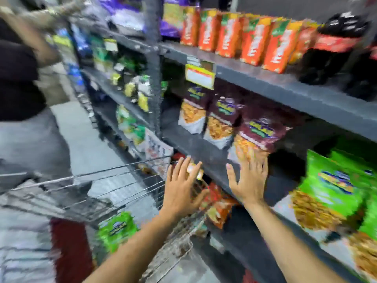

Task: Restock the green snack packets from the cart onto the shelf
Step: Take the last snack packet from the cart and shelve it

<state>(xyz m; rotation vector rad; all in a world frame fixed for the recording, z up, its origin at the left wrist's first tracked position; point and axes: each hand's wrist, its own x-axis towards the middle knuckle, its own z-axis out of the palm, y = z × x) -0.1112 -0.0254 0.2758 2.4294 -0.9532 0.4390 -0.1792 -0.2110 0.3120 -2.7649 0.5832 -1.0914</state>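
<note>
**Both hands spread and empty before the dark shelf**

The picture is heavily blurred by motion. The left hand (179,186) and the right hand (250,178) are both raised with fingers splayed wide, palms turned away, and neither has hold of anything. The right hand is in front of the edge of the dark shelf (206,152), just below the maroon snack bags (222,121) that stand on it; whether it touches the board cannot be told. The left hand is to the left of that shelf edge, above the far end of the wire cart (114,193).

One green snack packet (116,229) lies in the cart, below and left of the shelf edge, beside a dark red item (67,248). More green packets (334,190) stand on the shelf level to the right of the right hand. Orange bags (220,203) sit under the shelf edge, between the two forearms. Orange cartons (244,37) and dark bottles (334,50) line the level above. Another person (18,78) stands at far left.
</note>
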